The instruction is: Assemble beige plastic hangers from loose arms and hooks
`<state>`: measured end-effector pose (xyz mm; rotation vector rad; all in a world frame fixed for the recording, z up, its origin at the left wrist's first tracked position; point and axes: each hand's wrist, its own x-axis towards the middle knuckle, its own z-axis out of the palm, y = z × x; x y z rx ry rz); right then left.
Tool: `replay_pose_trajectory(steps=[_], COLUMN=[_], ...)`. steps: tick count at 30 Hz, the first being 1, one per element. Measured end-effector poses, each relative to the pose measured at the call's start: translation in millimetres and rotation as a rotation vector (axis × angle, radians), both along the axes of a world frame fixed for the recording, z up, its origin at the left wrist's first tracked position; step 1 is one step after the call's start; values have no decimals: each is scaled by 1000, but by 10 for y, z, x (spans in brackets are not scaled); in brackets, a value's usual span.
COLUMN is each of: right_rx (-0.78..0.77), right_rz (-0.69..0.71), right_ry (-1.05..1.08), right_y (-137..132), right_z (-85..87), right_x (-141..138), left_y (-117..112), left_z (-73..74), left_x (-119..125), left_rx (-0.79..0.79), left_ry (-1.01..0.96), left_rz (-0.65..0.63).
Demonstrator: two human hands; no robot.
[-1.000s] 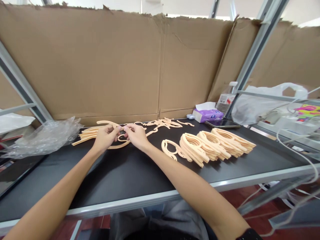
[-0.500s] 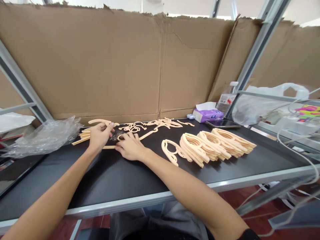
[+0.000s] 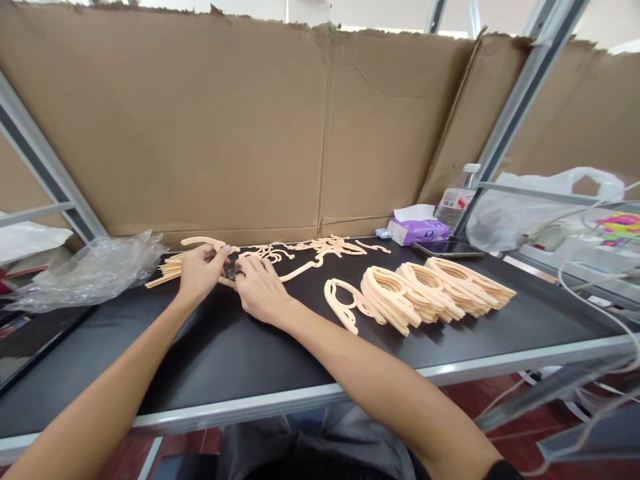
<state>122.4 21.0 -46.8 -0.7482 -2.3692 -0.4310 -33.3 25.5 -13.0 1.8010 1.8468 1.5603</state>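
My left hand (image 3: 198,271) and my right hand (image 3: 260,288) meet over a thin peach-coloured cut-out piece (image 3: 300,269) lying on the black table (image 3: 250,353). The left fingers pinch a curved strip (image 3: 200,241) at its end. The right hand's fingers curl down onto the piece beside the left thumb. A pile of straight peach strips (image 3: 167,270) lies just left of the left hand. To the right, a single oval frame (image 3: 343,303) leads a long overlapping row of stacked oval frames (image 3: 430,287). Loose curly offcuts (image 3: 325,247) lie behind my hands.
A tall cardboard wall (image 3: 225,127) backs the table. Crumpled clear plastic (image 3: 85,270) sits at the left. At the back right are a purple tissue pack (image 3: 417,230), a phone (image 3: 447,249), a water bottle (image 3: 457,197) and a white plastic bag (image 3: 540,203). Metal frame bars (image 3: 515,100) cross the right.
Both hands lowered the piece they held up between them onto the table. The right hand dropped flat, then shifted left against the left hand.
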Motion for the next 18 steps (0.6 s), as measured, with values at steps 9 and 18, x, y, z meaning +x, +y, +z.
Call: replay_pose_trajectory(steps=[9, 18], right_rx=[275, 307], right_rz=[-11, 28], right_ry=[-7, 4], right_y=[58, 67], right_z=[32, 23], right_x=[-13, -44], left_y=[10, 77], left_z=[-53, -174], left_x=[-35, -52], left_rx=[-47, -148], left_ry=[250, 75], left_rz=[81, 3])
